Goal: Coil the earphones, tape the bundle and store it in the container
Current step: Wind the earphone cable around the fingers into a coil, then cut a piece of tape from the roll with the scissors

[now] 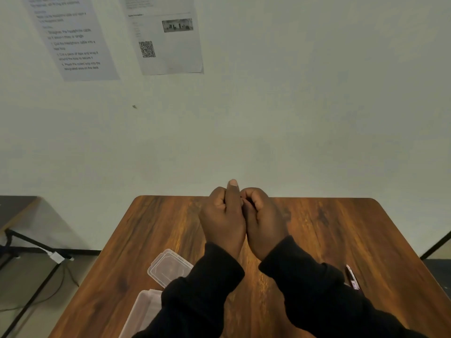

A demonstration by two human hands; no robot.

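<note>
my left hand (pixel 223 220) and my right hand (pixel 264 220) are pressed together over the far middle of the table (pixel 341 240), knuckles up, both curled closed. the left thumb stands straight up between them. i can just make out something dark pinched in the gap where the fingers meet, and i judge that to be the earphones, but the backs of my hands hide nearly all of it, so i cannot tell how far the coil has got or which way its long axis runs. no cable trails out from the hands onto the table.

what matters next is where the container (pixel 168 267) lies from the hands: it sits nearer to me than they do and off to the left, on the table just beside my left sleeve (pixel 202 284), which covers its near corner. another clear plastic piece (pixel 144 311), perhaps its lid or base, lies nearer still, towards the table's near left edge. so my left hand is the closer one for the drop, drawing back and left.

a small pink-and-white object (pixel 351 276) lies by my right sleeve, on the table's right side; i can't tell if it is the tape.
</note>
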